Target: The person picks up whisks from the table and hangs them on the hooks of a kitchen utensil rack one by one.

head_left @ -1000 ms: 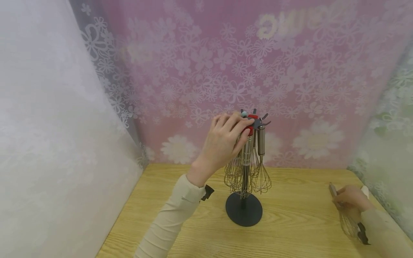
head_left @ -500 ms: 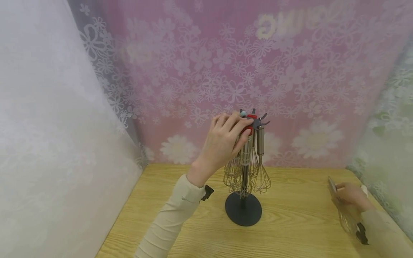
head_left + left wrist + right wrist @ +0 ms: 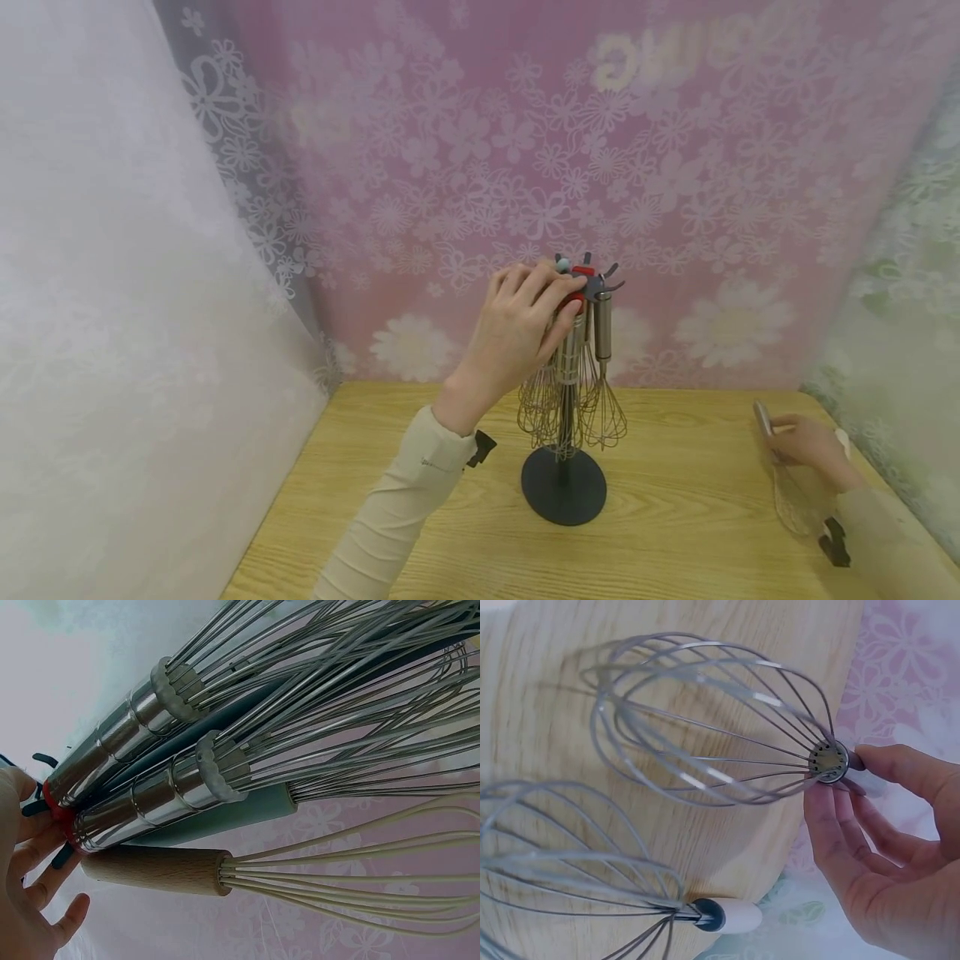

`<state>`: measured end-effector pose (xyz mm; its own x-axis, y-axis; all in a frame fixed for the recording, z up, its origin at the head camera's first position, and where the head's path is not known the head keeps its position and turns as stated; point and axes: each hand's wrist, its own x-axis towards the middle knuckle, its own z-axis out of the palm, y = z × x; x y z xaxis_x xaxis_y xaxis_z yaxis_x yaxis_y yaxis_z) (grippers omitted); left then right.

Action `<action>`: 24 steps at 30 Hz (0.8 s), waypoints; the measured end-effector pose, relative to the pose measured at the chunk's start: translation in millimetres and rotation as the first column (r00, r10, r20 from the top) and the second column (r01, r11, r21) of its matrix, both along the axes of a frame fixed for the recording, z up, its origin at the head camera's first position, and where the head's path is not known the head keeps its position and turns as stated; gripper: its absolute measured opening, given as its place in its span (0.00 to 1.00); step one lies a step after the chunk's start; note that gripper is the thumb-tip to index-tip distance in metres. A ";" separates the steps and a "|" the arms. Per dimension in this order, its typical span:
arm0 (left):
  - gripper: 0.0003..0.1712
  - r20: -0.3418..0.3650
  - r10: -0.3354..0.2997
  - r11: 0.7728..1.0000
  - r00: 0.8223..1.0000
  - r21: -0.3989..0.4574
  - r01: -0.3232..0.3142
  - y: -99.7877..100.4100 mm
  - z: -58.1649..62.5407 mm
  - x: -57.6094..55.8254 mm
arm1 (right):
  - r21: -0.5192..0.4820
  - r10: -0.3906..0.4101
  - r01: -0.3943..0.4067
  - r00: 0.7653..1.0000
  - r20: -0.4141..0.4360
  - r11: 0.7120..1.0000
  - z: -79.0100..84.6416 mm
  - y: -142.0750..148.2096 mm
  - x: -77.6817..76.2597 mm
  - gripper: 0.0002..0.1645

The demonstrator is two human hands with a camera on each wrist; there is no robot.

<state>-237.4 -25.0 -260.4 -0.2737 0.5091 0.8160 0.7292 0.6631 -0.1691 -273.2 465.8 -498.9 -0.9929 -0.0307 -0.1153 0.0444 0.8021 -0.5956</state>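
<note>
A black whisk stand (image 3: 564, 490) stands upright on the table, with several whisks hanging from its top hooks. My left hand (image 3: 513, 321) grips the top of this stand, fingers curved over the hooks beside red handle ends. In the left wrist view, two steel-handled whisks (image 3: 154, 796), a teal-handled one (image 3: 259, 815) and a wooden-handled whisk (image 3: 157, 868) with cream wires hang below that hand. Over at the right, my right hand (image 3: 813, 446) pinches a wire whisk (image 3: 829, 761) by its metal handle between thumb and fingers. Its balloon points back toward me, close over the wood.
A second whisk with a white handle (image 3: 739, 916) lies on the table beside the right hand. Behind the wooden table (image 3: 675, 533) hangs a pink flowered curtain (image 3: 480, 167); a white sheet (image 3: 150, 333) rises along the left.
My right hand has raised the whisk slightly and shifted it a little left and away from me. The left hand has stayed on the stand's top.
</note>
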 end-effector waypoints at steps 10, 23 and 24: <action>0.16 -0.005 -0.006 1.000 1.000 0.008 0.006 0.5 -0.1 -0.1 | -0.065 -0.033 0.030 0.998 -0.051 0.997 2.9 -5.4 1.6 0.40; 0.15 -0.020 -0.005 1.000 1.000 0.014 0.005 1.0 -0.5 -0.4 | -0.159 -0.095 0.077 0.990 -0.108 0.984 9.0 -23.2 9.0 0.40; 0.15 -0.022 -0.006 1.000 1.000 0.015 0.006 1.1 -0.6 -0.6 | -0.165 -0.100 0.081 0.988 -0.114 0.983 9.1 -24.5 9.7 0.40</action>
<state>-238.1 -23.9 -261.0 -0.2526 0.4982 0.8294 0.7291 0.6615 -0.1753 -263.6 441.2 -489.8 -0.9986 0.0517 0.0058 0.0317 0.6920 -0.7212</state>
